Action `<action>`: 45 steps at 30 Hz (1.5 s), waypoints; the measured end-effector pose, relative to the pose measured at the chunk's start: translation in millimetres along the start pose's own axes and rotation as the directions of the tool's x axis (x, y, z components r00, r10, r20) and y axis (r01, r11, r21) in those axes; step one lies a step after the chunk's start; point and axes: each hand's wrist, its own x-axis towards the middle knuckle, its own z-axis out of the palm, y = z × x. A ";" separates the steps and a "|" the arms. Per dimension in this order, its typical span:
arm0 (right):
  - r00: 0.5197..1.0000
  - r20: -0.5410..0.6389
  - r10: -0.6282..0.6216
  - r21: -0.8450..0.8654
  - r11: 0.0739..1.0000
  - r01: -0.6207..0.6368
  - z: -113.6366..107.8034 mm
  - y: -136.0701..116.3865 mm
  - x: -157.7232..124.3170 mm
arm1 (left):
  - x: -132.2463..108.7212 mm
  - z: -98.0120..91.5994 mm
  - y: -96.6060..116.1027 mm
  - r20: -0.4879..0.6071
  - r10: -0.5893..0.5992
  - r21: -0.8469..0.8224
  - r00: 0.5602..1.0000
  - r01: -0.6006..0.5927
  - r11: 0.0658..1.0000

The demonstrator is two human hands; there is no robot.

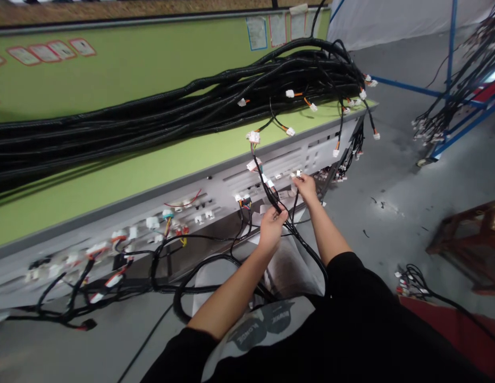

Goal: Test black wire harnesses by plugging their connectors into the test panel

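My left hand (272,226) is closed around a black wire branch (268,192) that rises to white connectors (253,137) at the bench edge. My right hand (305,187) reaches further forward and pinches a small white connector (297,174) against the grey front panel (215,197) of the bench. More black wires run from both hands down across my lap. A thick bundle of black harness cables (183,106) lies along the green bench top (111,175).
Several white and coloured connectors sit plugged along the grey panel at the left (123,236). Harness ends hang over the bench's far corner (359,122). A blue rack with more harnesses (458,96) stands at right, a brown stool (470,244) near it, loose wires (410,279) on the floor.
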 end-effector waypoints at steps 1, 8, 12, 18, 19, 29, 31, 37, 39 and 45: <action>1.000 0.011 0.014 0.024 1.000 -0.014 -1.7 -0.4 -1.0 | 0.5 -0.3 -0.3 -0.006 0.003 0.004 1.000 -0.003 1.000; 0.985 0.101 0.139 0.442 0.881 -0.170 -17.5 -13.1 -18.4 | 2.9 -2.6 -1.8 -0.023 0.017 0.032 1.000 -0.017 0.999; 0.960 0.230 0.162 0.643 0.716 -0.274 -31.3 -15.2 -24.0 | 3.8 -2.6 -3.5 -0.023 0.008 0.025 1.000 -0.008 1.000; 0.930 0.328 0.165 0.740 0.567 -0.362 -37.4 -18.3 -24.1 | 4.4 0.1 -2.6 -0.042 -0.012 0.015 0.999 0.013 1.000; 0.925 0.333 0.184 0.736 0.563 -0.377 -36.6 -19.3 -23.7 | 4.6 0.3 -2.6 -0.041 -0.012 0.015 0.999 0.012 1.000; 0.914 0.050 0.402 0.638 0.692 -0.339 -17.7 -15.5 -11.6 | 8.3 3.7 -3.8 -0.036 0.002 0.032 0.999 -0.001 0.999; 0.916 0.020 0.400 0.593 0.733 -0.333 -16.8 -14.8 -9.3 | 9.4 5.3 -3.8 -0.036 0.003 0.037 0.999 -0.001 0.999; 0.924 0.057 0.378 0.515 0.782 -0.352 -22.7 -18.4 -7.0 | 11.1 6.6 -5.6 -0.031 0.011 0.059 0.999 -0.009 0.998; 0.922 0.072 0.380 0.483 0.796 -0.366 -24.4 -19.9 -5.8 | 11.3 6.4 -6.1 -0.030 0.013 0.066 0.999 -0.011 0.998; 0.924 0.094 0.371 0.396 0.837 -0.377 -29.6 -23.6 6.2 | 13.1 6.6 -7.7 -0.019 0.021 0.070 1.000 -0.019 0.997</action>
